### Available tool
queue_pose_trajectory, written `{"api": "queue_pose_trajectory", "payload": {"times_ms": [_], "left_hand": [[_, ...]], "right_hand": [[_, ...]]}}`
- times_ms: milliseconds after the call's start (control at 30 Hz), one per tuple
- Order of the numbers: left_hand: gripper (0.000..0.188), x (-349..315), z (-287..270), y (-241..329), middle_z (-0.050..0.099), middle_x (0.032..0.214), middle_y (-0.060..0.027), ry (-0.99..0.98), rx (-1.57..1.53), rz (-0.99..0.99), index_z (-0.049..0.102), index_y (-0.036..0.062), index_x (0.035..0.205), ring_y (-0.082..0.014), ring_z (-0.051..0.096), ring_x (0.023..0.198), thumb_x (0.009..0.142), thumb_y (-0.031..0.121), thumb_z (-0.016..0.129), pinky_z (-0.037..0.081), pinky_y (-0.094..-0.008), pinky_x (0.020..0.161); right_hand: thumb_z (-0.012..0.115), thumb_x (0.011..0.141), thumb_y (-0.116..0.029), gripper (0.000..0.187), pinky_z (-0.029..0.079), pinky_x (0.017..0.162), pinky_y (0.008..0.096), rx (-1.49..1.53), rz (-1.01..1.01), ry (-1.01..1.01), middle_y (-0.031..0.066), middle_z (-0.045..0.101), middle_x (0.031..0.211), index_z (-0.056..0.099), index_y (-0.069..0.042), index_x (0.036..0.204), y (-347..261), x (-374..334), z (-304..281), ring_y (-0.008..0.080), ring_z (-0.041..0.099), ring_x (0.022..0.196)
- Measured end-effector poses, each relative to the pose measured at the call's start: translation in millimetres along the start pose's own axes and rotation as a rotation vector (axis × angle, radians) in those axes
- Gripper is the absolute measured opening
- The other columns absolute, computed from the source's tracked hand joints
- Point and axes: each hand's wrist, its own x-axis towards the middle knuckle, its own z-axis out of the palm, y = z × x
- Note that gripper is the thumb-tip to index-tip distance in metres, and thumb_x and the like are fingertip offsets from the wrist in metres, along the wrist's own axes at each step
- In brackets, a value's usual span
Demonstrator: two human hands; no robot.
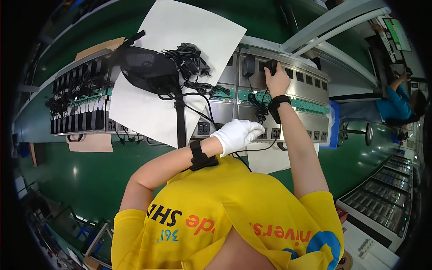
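Note:
At the far row of sockets on the metal test panel (299, 92), my bare right hand (278, 82) is closed around a black power adapter (271, 65). Another black adapter (248, 66) sits upright just left of it. Below them a bundled black cable (258, 107) lies across the green terminal strip (292, 104). My left hand (237, 136), in a white glove, is at the panel's near edge beside the near sockets. Its fingers are curled together, and what they hold, if anything, is hidden. A thin black cord runs past under it.
White sheets (168, 27) cover the panel's left part. On them rest a black mesh bag (150, 71) and tangled adapters (189, 60). Farther left, a rack of adapters (81, 117) stands in rows. A metal frame post (333, 29) rises behind right. A person in blue (393, 108) works at right.

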Motion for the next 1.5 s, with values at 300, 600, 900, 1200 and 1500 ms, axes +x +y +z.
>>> {"api": "queue_pose_trajectory", "payload": {"times_ms": [300, 600, 900, 1200, 1500], "left_hand": [[0.021, 1.2, -7.5, 7.3, 0.060, 0.080, -0.0061, 0.107, -0.051, 0.048, 0.057, 0.0058, 0.108, -0.0110, 0.056, 0.072, 0.094, 0.017, 0.046, 0.047, -0.0253, 0.068], [0.021, 6.2, -1.7, 19.4, 0.062, 0.076, -0.0096, 0.234, -0.014, -0.023, 0.048, 0.0046, 0.110, -0.0196, 0.060, 0.063, 0.091, 0.014, 0.050, 0.048, -0.0301, 0.059], [0.028, 50.5, -2.2, 13.9, 0.061, 0.074, -0.0137, 0.063, 0.641, 0.149, 0.053, 0.0063, 0.088, -0.0320, 0.061, 0.070, 0.075, 0.028, 0.063, 0.047, -0.0420, 0.064], [0.024, 129.4, 15.0, -19.2, 0.065, 0.081, -0.0145, -0.166, 1.009, 0.265, 0.060, 0.0077, 0.093, -0.0287, 0.063, 0.075, 0.076, 0.025, 0.056, 0.048, -0.0405, 0.066], [0.022, 105.4, -86.8, -32.7, 0.062, 0.079, -0.0133, -0.190, 1.135, 0.317, 0.064, 0.0097, 0.090, -0.0306, 0.061, 0.073, 0.083, 0.024, 0.050, 0.049, -0.0414, 0.064]], "right_hand": [[0.062, 0.077, -0.043, 0.062, 0.050, 0.073, 0.0400, -0.078, 0.039, -0.274, 0.0195, 0.062, 0.087, 0.051, 0.003, 0.117, -11.2, 8.4, -23.0, 0.0338, 0.061, 0.085], [0.031, 0.086, -0.068, 0.071, 0.049, 0.071, 0.0321, 1.390, 0.794, -1.227, 0.0032, 0.057, 0.083, 0.061, -0.005, 0.097, -8.1, -110.0, -158.5, 0.0149, 0.057, 0.076], [0.049, 0.094, -0.031, 0.024, 0.039, 0.065, 0.0244, 1.742, 0.885, -0.422, -0.0040, 0.043, 0.077, 0.056, -0.008, 0.096, 50.2, -143.4, -141.8, 0.0071, 0.041, 0.068], [0.047, 0.089, -0.012, 0.018, 0.033, 0.066, 0.0239, 2.008, 0.728, -0.292, -0.0037, 0.041, 0.079, 0.056, -0.004, 0.103, 44.8, -115.4, -140.5, 0.0084, 0.035, 0.066], [0.041, 0.092, -0.014, 0.022, 0.030, 0.064, 0.0223, 2.071, 0.531, -0.481, -0.0061, 0.038, 0.076, 0.056, -0.002, 0.102, 43.3, -102.2, -121.9, 0.0071, 0.031, 0.065]]}}
